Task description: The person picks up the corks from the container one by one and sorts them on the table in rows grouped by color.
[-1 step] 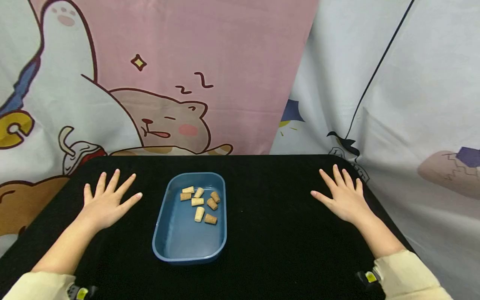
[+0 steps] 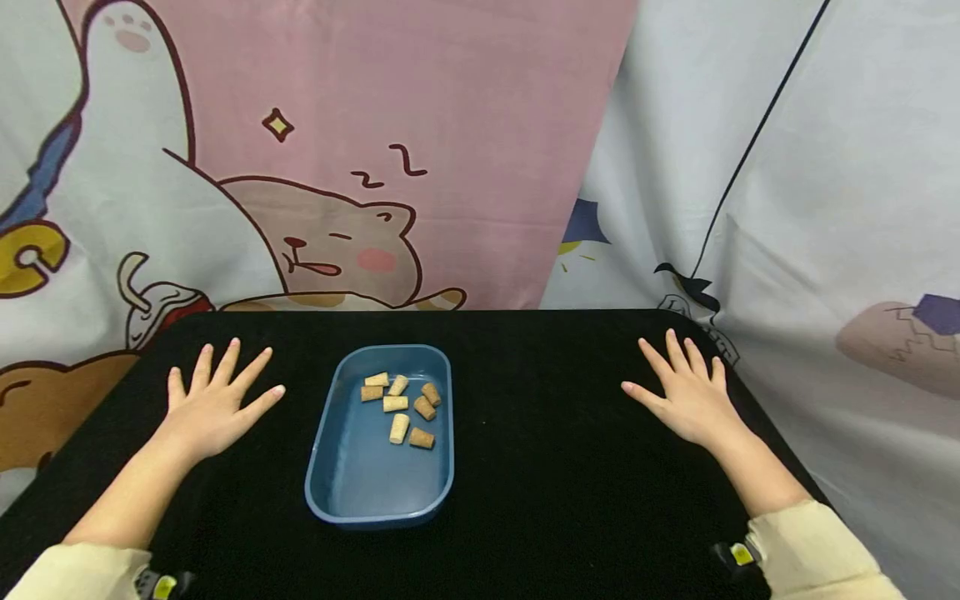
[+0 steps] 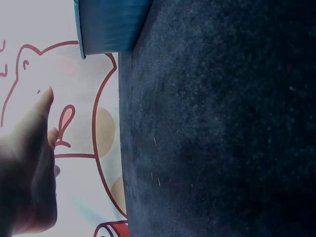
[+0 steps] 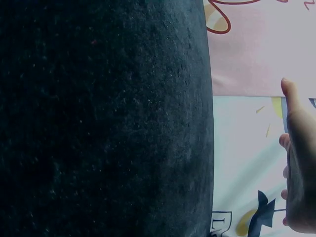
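A: What has just changed?

B: Nothing that I can see. The left hand (image 2: 207, 415) and the right hand (image 2: 692, 403) lie as they do in the head picture from an instant earlier, and so does the blue, rounded-rectangular, plastic-looking tray (image 2: 367, 485).

A: How do the fingers stand?

B: On both hands they are straight and spread apart, clamped on nothing.

A: And the pieces?

B: Four pale, short, cork-like cylinders (image 2: 399, 429) and four brown, short, cork-like cylinders (image 2: 422, 438) lie loose in the tray, mostly toward its far end. The tray is to the right of the left fingers, near that thumb's tip yet apart from it, and well to the left of the right fingers.

A: Are the hands resting on the table?

B: The black cloth-covered table (image 2: 555, 433) spreads below the fingers. Both wrist views show them against the printed fabric backdrop (image 2: 510, 125), so I judge that they hover.

A: So what does the stillness mean for the work?

B: My reading: no cylinder is being handled yet. All eight sit beyond both hands' fingertips, the left hand's being nearer.
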Demonstrator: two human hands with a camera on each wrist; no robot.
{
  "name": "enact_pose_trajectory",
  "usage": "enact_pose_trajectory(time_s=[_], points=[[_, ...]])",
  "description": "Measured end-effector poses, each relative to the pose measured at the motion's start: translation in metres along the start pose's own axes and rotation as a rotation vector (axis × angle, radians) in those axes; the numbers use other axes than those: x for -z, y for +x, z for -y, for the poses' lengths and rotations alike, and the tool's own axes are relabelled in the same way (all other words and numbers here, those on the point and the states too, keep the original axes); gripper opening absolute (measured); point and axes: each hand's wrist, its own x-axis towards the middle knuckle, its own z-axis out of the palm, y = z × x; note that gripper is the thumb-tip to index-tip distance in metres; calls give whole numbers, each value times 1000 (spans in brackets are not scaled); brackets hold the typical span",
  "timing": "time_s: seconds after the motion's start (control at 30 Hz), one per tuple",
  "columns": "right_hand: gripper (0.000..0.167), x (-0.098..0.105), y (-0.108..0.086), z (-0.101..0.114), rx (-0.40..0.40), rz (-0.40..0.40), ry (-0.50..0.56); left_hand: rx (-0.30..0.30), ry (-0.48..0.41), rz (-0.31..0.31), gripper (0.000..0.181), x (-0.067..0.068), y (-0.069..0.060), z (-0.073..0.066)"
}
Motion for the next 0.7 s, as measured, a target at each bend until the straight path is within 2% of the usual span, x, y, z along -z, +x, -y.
enact_pose_trajectory(time_s=[0.3, 0.43, 0.7], points=[[83, -2, -3, 5, 27, -35, 9, -15, -15, -5, 78, 2, -3, -4], [82, -1, -4, 9, 35, -61, 15, -25, -26, -27, 77, 2, -4, -8], [79, 3, -9, 23, 75, -161, 58, -50, -70, -72, 77, 4, -9, -22]])
